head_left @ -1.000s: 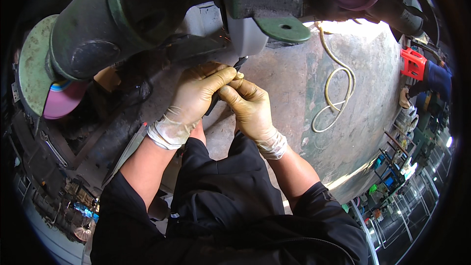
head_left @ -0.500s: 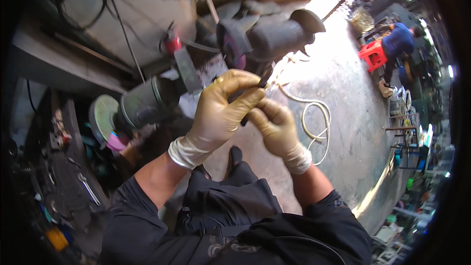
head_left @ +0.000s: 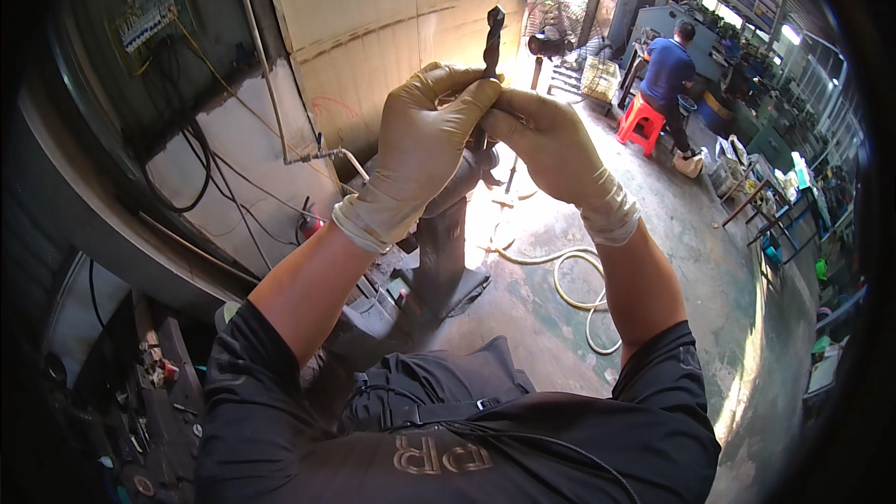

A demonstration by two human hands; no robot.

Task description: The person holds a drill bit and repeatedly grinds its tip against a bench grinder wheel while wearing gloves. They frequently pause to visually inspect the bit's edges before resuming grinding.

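Note:
A dark drill bit [head_left: 493, 40] stands nearly upright in front of me, its tip up and its spiral flutes showing above my fingers. My left hand [head_left: 422, 135], in a pale yellowish glove, pinches it between thumb and forefinger. Close against it, my right hand [head_left: 549, 140], gloved the same way, has its fingers closed around the lower part of the bit. The gloves hide most of that lower end. Behind my hands, a dark bench grinder [head_left: 455, 192] on its stand is largely covered by them.
A pale hose [head_left: 563, 291] lies looped on the concrete floor. Farther right, a person in blue [head_left: 668, 69] sits on a red stool [head_left: 640, 123]. A floor fan [head_left: 551, 41] stands at the back. Cables [head_left: 191, 163] hang along the left wall, and tools clutter the lower left.
Both hands have risen with the drill bit, which now points upward. My view has tilted up, so the wall and seated person show more and the grinders less.

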